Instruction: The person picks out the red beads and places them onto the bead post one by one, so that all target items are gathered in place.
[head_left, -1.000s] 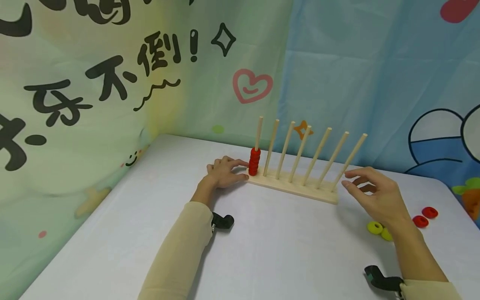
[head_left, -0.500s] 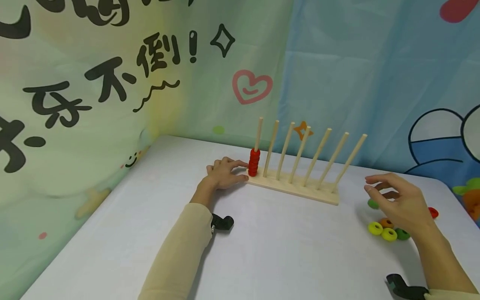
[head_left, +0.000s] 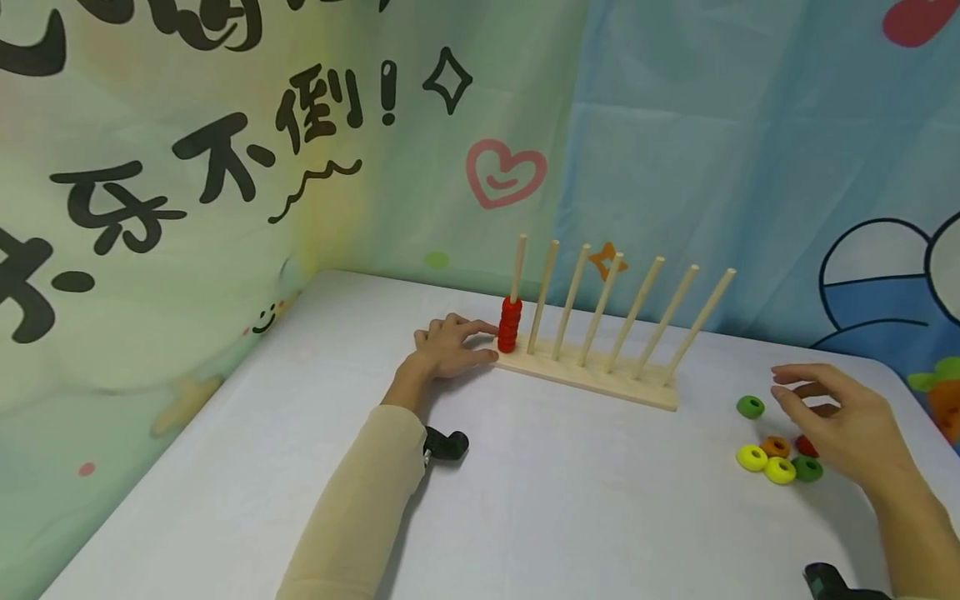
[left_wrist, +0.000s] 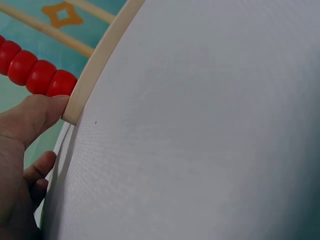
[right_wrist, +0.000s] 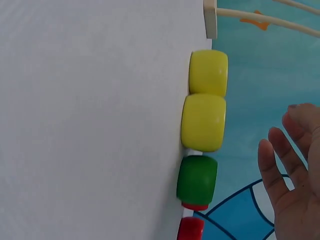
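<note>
A wooden peg rack (head_left: 592, 383), with several upright pegs along its base, stands toward the table's back. Its leftmost peg carries a stack of red beads (head_left: 508, 325); the other pegs are bare. My left hand (head_left: 450, 346) holds the rack's left end, index finger and thumb at its corners. In the left wrist view the thumb (left_wrist: 42, 112) presses the base beside the lowest red bead (left_wrist: 61, 83). My right hand (head_left: 855, 425) hovers above the loose beads at the right, fingers loosely bent and holding nothing. A red bead (head_left: 807, 446) is partly hidden by it.
Loose beads lie on the white table (head_left: 600, 500): two yellow ones, one a yellow bead (head_left: 780, 471), an orange bead (head_left: 776, 447), a green bead (head_left: 807, 469) and, farther back, another green bead (head_left: 750, 407). A printed cloth (head_left: 675, 150) hangs behind.
My right hand has moved from beside the rack's rightmost peg rightward and nearer, over the loose beads, uncovering the green and orange ones. The left hand and rack stay put.
</note>
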